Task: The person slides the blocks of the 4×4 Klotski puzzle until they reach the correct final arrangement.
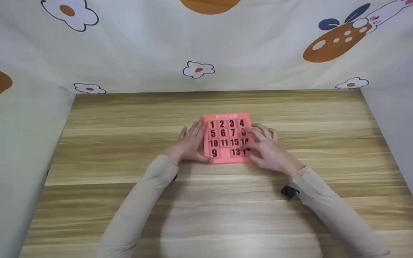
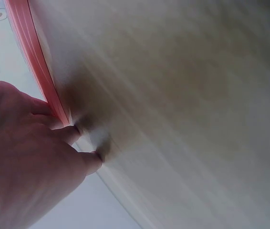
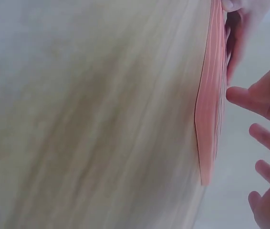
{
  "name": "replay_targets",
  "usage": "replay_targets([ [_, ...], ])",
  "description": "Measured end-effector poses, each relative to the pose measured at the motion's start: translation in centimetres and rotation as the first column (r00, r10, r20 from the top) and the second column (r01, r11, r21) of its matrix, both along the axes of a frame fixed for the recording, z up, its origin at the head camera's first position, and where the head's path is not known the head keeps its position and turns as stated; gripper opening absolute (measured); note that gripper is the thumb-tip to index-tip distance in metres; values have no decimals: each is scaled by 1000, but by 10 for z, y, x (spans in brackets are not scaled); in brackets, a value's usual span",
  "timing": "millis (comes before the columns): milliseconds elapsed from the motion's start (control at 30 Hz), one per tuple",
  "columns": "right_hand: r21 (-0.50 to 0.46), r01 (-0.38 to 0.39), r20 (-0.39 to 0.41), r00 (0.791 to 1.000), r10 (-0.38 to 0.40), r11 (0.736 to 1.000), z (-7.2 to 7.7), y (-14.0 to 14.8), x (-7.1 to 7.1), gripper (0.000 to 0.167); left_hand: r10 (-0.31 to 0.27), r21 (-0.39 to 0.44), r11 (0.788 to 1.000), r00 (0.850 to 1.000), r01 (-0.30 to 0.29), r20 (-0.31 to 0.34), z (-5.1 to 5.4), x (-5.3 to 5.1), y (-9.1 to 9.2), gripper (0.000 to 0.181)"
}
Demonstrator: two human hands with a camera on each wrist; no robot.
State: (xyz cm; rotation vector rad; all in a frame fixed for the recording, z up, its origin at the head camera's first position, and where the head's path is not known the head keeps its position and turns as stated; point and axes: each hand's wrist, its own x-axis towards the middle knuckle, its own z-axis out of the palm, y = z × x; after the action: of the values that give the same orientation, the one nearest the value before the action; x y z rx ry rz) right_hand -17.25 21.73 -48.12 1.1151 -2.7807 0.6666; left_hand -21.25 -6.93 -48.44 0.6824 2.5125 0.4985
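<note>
A pink number sliding puzzle lies flat on the table. Its tiles bear black numbers, and a gap in the bottom row separates the 9 tile from the 13 tile. Along the puzzle's left side rests my left hand, fingers extended and thumb at the lower left corner. My right hand is over the right side, its fingers bent a little. One fingertip partly covers the 8 tile; others are at the lower right tiles, partly hiding 14 and the corner tile. Whether those fingertips touch is unclear.
The wood-grain table extends around the puzzle. Behind it hangs a pale cloth printed with flowers and carrots, with pale walls on both sides. A dark device is at the right wrist.
</note>
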Motion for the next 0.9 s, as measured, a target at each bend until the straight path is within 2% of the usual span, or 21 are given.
replay_targets([
  [267, 11, -27, 14, 1000, 27, 1000, 0, -10, 5, 19, -3, -21, 1000, 1000, 3, 7, -1, -1, 0, 131],
  [500, 135, -93, 124, 989, 77, 986, 1, -18, 10, 40, 2, -11, 1000, 1000, -2, 10, 0, -1, 0, 130],
  [733, 91, 23, 79, 996, -30, 996, -2, -13, 4, 45, 12, -8, 1000, 1000, -12, 16, 0, -1, 1, 131],
  [800, 84, 16, 86, 996, -23, 996, -3, -10, 3, 42, 12, -12, 1000, 1000, -12, 14, 0, -1, 1, 131],
  [900, 52, -38, 108, 994, 32, 998, -3, -5, 5, 33, 4, -6, 1000, 1000, -4, 6, 0, -1, 0, 131],
])
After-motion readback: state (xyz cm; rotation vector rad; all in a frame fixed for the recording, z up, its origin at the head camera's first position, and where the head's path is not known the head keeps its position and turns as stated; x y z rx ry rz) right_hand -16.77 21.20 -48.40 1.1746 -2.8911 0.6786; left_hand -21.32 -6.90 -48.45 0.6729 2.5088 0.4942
